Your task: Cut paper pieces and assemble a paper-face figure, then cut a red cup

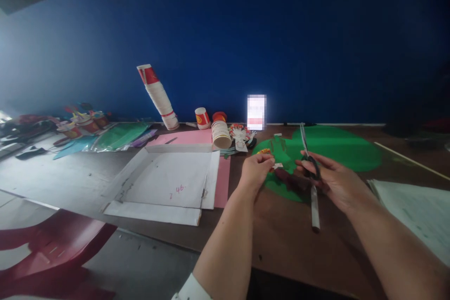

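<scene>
right hand (325,176) has fingers curled round the loops of black-handled metal scissors (314,168), right of centre; left hand (258,169) closely pinches small white paper scrap (278,166), mid-right, over flat green sheet (341,150). scrap probably light, flimsy; hold by edge.

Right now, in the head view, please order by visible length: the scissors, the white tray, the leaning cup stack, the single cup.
1. White tray
2. Leaning cup stack
3. Scissors, nearer the camera, partly hidden by right fingers
4. Single cup
</scene>
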A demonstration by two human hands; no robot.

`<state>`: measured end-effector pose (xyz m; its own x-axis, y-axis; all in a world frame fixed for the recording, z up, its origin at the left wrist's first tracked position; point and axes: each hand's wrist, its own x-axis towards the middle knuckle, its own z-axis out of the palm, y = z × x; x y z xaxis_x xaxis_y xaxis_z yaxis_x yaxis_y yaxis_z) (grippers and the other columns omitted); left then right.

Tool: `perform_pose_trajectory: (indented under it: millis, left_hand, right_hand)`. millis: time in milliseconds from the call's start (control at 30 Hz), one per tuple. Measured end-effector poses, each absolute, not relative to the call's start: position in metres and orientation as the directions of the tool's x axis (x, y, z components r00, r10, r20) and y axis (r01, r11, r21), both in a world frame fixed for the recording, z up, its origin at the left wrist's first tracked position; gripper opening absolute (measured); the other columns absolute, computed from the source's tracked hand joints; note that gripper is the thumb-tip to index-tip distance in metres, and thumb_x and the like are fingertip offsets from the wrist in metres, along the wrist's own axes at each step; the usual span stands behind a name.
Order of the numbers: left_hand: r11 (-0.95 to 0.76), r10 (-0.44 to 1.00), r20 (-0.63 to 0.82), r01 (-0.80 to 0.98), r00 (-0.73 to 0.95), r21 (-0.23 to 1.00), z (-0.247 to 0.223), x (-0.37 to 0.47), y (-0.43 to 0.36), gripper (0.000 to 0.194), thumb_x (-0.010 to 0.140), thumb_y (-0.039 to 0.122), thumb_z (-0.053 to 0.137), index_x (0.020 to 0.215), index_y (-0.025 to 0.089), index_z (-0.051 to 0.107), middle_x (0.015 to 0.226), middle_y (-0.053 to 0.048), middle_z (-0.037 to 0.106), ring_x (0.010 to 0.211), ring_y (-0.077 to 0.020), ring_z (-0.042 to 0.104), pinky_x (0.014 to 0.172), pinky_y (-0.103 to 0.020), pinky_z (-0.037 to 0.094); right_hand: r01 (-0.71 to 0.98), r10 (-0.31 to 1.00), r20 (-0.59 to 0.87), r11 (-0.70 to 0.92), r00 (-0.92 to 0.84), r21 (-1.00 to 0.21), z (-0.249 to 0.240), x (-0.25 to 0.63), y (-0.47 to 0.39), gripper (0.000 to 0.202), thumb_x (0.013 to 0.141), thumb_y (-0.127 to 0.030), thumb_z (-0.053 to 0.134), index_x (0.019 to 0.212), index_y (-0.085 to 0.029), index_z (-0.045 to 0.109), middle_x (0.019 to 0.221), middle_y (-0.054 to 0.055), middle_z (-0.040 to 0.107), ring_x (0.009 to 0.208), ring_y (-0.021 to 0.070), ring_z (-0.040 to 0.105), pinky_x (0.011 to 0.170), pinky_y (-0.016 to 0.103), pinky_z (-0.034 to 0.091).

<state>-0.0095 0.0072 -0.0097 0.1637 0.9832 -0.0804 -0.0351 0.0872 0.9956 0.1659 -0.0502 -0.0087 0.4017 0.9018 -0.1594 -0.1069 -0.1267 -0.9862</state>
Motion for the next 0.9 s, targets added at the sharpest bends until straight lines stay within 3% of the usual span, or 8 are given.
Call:
perform_pose_trajectory:
  millis: [167, 333, 467, 567, 700, 900]
  left_hand:
    - [0.078, 0.988, -0.076, -0.010, 0.138, 0.997, -0.015, -0.011, 0.011, 0.011, 0.073, 0.019, 0.069, 0.081, 0.014, 0.075, 0.081, -0.007, 0.072, 0.071, -0.0144, 0.062, 0.072, -0.026, 0.047]
    - [0.029, 0.993, -0.030, 0.015, 0.118, 0.999, -0.025, -0.011, 0.017, 0.012, 0.073, 0.022, 0.067, 0.079, 0.015, 0.074, 0.078, -0.005, 0.071, 0.074, -0.0152, 0.062, 0.072, -0.026, 0.047]
    - [0.006, 0.994, -0.010, 0.030, 0.107, 1.000, -0.027, -0.011, 0.018, 0.011, 0.072, 0.022, 0.067, 0.078, 0.015, 0.074, 0.076, -0.004, 0.070, 0.071, -0.0145, 0.061, 0.071, -0.025, 0.045]
    - [0.002, 0.994, -0.007, 0.049, 0.105, 0.999, -0.027, -0.011, 0.017, 0.013, 0.072, 0.022, 0.066, 0.079, 0.015, 0.074, 0.077, -0.004, 0.070, 0.071, -0.0143, 0.061, 0.069, -0.025, 0.045]
    - [-0.006, 0.994, -0.002, 0.079, 0.106, 0.997, -0.025, -0.012, 0.016, 0.014, 0.073, 0.022, 0.066, 0.081, 0.014, 0.075, 0.080, -0.005, 0.071, 0.072, -0.0148, 0.061, 0.069, -0.025, 0.044]
    - [-0.003, 0.994, -0.006, 0.077, 0.109, 0.997, -0.025, -0.011, 0.016, 0.013, 0.073, 0.021, 0.065, 0.079, 0.015, 0.075, 0.080, -0.006, 0.072, 0.073, -0.0155, 0.062, 0.070, -0.025, 0.045]
  right_hand:
    - [0.279, 0.871, 0.057, -0.094, 0.488, -0.956, -0.005, 0.169, -0.052, 0.058, 0.063, -0.051, 0.078, 0.114, -0.024, 0.071, 0.080, 0.003, 0.076, 0.075, 0.0262, 0.070, 0.054, 0.031, 0.046]
    - [0.684, 0.818, 0.181, -0.311, 0.546, -0.660, -0.009, 0.189, -0.050, 0.043, 0.068, -0.053, 0.070, 0.098, -0.023, 0.066, 0.083, 0.008, 0.077, 0.074, 0.0300, 0.070, 0.060, 0.036, 0.047]
    - [0.766, 0.829, 0.120, -0.437, 0.547, -0.472, -0.025, 0.214, -0.047, 0.030, 0.068, -0.047, 0.067, 0.088, -0.025, 0.065, 0.093, 0.011, 0.077, 0.080, 0.0342, 0.071, 0.060, 0.039, 0.047]
    - [0.812, 0.856, 0.103, -0.432, 0.506, -0.392, -0.030, 0.224, -0.048, 0.025, 0.068, -0.045, 0.066, 0.085, -0.026, 0.068, 0.094, 0.011, 0.077, 0.084, 0.0354, 0.071, 0.062, 0.040, 0.048]
    - [0.870, 0.888, 0.092, -0.413, 0.450, -0.269, -0.022, 0.219, -0.055, 0.022, 0.070, -0.046, 0.066, 0.084, -0.032, 0.073, 0.087, 0.008, 0.077, 0.074, 0.0354, 0.070, 0.053, 0.040, 0.044]
    - [0.894, 0.909, 0.022, -0.403, 0.415, -0.196, -0.012, 0.211, -0.059, 0.020, 0.072, -0.050, 0.065, 0.081, -0.036, 0.077, 0.083, 0.009, 0.076, 0.074, 0.0366, 0.068, 0.051, 0.040, 0.042]
